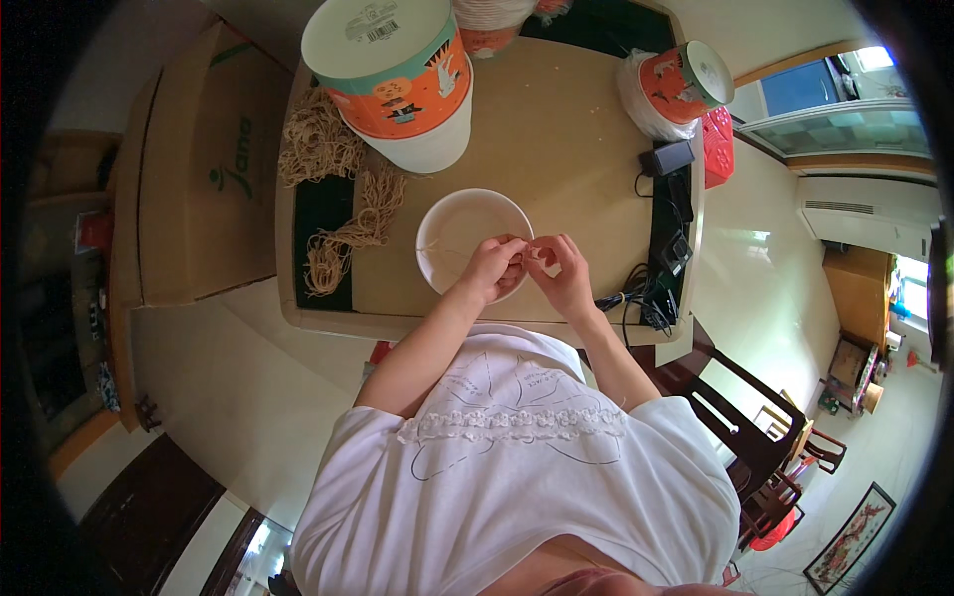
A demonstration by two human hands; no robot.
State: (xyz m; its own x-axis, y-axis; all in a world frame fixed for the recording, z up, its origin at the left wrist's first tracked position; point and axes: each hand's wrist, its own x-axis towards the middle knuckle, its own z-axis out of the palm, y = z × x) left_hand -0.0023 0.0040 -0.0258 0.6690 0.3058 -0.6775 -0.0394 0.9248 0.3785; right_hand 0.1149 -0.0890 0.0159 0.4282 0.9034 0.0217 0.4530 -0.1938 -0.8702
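Your forearms (427, 350) angle inward over the desk (576, 119). Left grip (497, 266) curled, right grip (563, 273) bent into a near-pinch, they meet at the bowl's right side; I can't tell whether they're closed on anything. Across the white bowl (472, 221), a thin strand (433, 246) looks light, soft, best pinched near its end.

The white, round bowl (464, 226) is seated upright, open side up, on the tan tabletop (561, 124), near the front edge. A thin tan strand (427, 246) is seen at its left rim. A small piece (536, 254), too small to be identified, is pinched above the right rim.
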